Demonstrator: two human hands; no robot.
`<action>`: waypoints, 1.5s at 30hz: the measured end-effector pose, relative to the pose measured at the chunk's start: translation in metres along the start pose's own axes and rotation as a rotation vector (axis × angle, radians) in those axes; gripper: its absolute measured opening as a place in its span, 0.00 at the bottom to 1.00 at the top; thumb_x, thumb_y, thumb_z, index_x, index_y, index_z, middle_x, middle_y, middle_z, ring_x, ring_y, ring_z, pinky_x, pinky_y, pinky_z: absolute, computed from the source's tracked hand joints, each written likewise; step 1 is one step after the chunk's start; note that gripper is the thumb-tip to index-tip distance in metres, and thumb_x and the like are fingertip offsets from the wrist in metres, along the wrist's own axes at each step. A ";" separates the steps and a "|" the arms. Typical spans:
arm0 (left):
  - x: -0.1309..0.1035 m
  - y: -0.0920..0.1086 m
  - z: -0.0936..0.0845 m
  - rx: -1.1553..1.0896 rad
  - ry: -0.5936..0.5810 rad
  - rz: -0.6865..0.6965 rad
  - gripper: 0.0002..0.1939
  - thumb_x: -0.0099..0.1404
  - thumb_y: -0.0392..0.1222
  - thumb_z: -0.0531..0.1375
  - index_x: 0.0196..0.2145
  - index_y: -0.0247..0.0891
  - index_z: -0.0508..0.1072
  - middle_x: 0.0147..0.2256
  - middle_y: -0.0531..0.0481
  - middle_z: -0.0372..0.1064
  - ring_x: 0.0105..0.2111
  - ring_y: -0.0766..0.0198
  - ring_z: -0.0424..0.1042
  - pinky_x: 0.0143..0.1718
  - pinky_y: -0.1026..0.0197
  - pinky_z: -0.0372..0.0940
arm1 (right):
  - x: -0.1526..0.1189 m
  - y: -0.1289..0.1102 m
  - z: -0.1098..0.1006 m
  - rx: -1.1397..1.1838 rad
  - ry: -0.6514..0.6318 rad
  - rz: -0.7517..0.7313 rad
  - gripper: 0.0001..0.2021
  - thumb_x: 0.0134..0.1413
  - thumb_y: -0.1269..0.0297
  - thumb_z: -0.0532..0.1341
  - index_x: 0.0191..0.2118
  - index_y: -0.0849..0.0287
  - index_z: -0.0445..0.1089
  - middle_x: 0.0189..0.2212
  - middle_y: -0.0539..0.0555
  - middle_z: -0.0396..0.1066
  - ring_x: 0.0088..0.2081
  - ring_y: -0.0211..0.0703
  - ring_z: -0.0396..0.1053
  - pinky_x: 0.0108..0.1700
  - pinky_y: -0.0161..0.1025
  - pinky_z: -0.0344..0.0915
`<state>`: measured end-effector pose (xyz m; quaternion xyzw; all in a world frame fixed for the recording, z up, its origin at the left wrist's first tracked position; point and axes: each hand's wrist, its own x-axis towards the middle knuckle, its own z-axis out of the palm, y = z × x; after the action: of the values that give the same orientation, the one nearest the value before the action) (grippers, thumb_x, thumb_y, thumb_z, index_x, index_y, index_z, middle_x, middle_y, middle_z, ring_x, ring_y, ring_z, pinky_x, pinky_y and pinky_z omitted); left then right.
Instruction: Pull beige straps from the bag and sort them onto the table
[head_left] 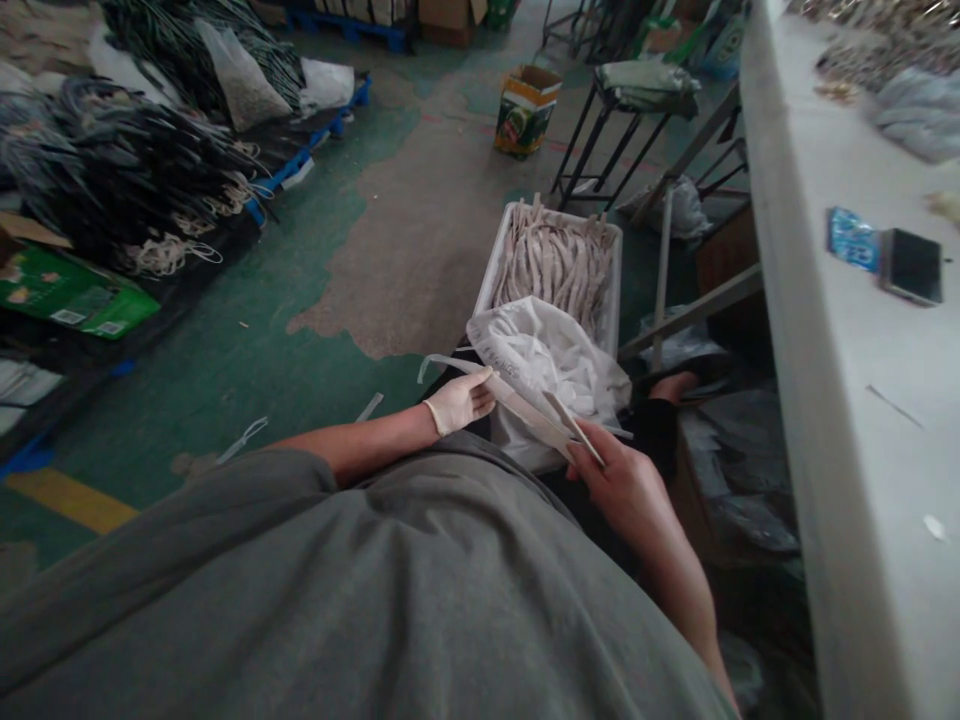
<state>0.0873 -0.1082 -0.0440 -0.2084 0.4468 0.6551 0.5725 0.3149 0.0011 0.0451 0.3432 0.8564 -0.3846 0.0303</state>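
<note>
My left hand [459, 402], in a pale thin glove, is closed around a pale flat strip [525, 408] that stretches across my lap. The strip's other end meets my right hand [619, 485], which has its fingers closed around a thin, light-coloured stick [574, 428]. What the stick is exactly, I cannot make out. Under the strip, a crumpled white plastic bag [536, 335] lies in front of me, with pale pieces inside. Just beyond it, a white crate [617, 270] holds many grey-beige strips [555, 255].
A white-covered table [847, 400] runs along my right, bearing a dark phone-like object [911, 265] and a blue packet [853, 238]. On the left, dark bundled cords [112, 150] lie on blue pallets. A stool [619, 110] and a cardboard box [527, 110] stand ahead.
</note>
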 end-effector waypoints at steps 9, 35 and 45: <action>-0.017 -0.023 0.008 0.069 -0.029 -0.123 0.07 0.67 0.39 0.63 0.33 0.34 0.74 0.26 0.51 0.73 0.26 0.68 0.72 0.30 0.65 0.67 | 0.047 -0.032 0.038 -0.070 -0.007 -0.067 0.21 0.62 0.62 0.55 0.59 0.54 0.69 0.25 0.50 0.77 0.28 0.45 0.72 0.31 0.39 0.59; -0.028 -0.020 0.027 0.151 -0.148 -0.090 0.07 0.68 0.41 0.62 0.35 0.35 0.75 0.30 0.48 0.73 0.28 0.66 0.72 0.35 0.63 0.68 | 0.050 -0.005 0.036 0.526 -0.039 -0.116 0.22 0.64 0.55 0.54 0.59 0.57 0.69 0.30 0.51 0.77 0.20 0.35 0.66 0.25 0.35 0.65; -0.038 -0.008 0.036 0.086 -0.088 -0.145 0.09 0.71 0.40 0.59 0.32 0.34 0.72 0.23 0.52 0.69 0.22 0.69 0.70 0.27 0.66 0.67 | 0.011 0.012 0.027 0.366 0.307 -0.439 0.11 0.58 0.63 0.63 0.45 0.52 0.80 0.54 0.57 0.75 0.47 0.49 0.76 0.46 0.45 0.74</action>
<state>0.1134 -0.1008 0.0011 -0.1864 0.4325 0.6006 0.6462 0.3080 -0.0059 0.0153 0.2040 0.8212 -0.4732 -0.2450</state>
